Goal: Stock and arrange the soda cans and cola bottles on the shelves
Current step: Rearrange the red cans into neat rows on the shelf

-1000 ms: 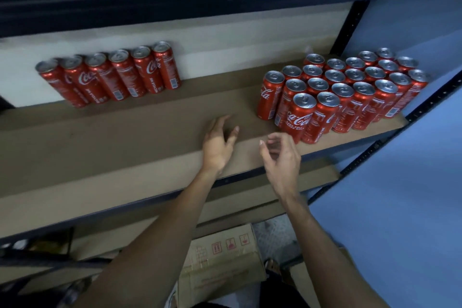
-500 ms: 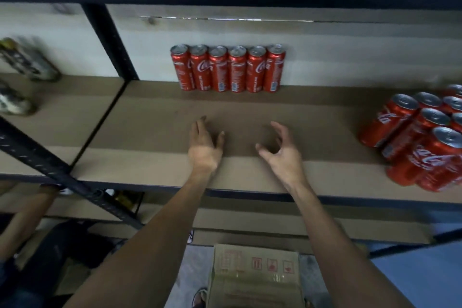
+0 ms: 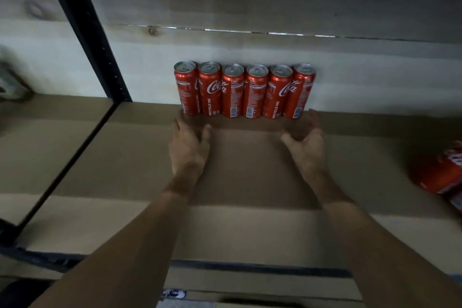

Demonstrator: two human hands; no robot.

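A row of several red cola cans [image 3: 243, 90] stands upright against the back wall on the brown shelf board [image 3: 250, 220]. My left hand [image 3: 188, 146] reaches toward the row's left end, fingers straight, holding nothing. My right hand [image 3: 306, 142] reaches toward the right end, palm turned inward, fingers relaxed and empty. Both hands hover just short of the cans, fingertips close to the outer ones. More red cans [image 3: 445, 172] show blurred at the right edge.
A black metal upright [image 3: 85, 30] and a black shelf rail [image 3: 62, 170] divide this bay from the one on the left. A blurred object [image 3: 10, 82] sits on the far left shelf. A lower shelf board [image 3: 262, 282] lies below the front edge.
The view swung left from the big can group to the back row. Both hands moved deeper over the shelf and spread apart toward the row's two ends.
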